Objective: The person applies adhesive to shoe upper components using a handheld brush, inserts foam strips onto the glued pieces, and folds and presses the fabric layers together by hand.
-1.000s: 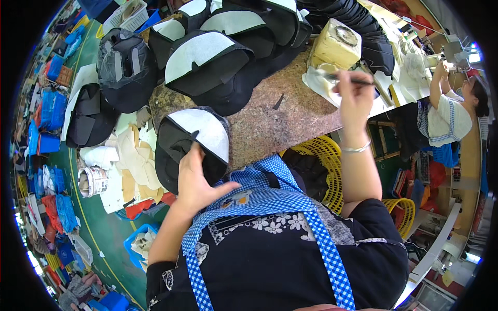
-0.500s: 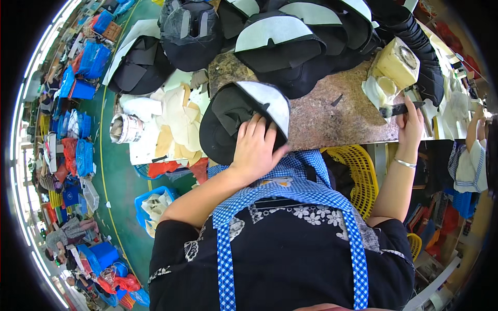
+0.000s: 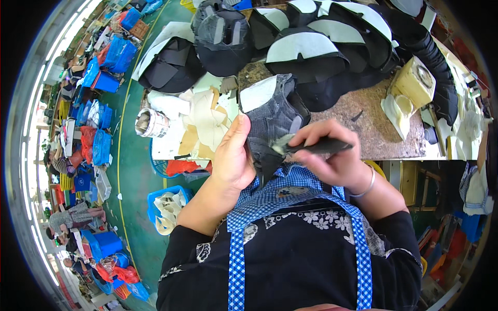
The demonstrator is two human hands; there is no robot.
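Black shoe upper (image 3: 275, 111): turned round since a moment ago, clasped in the left hand (image 3: 232, 158) at the table's (image 3: 376, 124) near edge. Brought to it from near the yellow container (image 3: 419, 80): brush (image 3: 328, 145) clamped in the right hand (image 3: 340, 158), apparently for coating.

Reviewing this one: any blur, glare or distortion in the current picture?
Head view: motion blur smears the right hand's lower fingers, while the left hand looks crisper; head view: the bright band at upper left looks washed out; head view: fisheye distortion bows the yellow floor line, and the corners go black.
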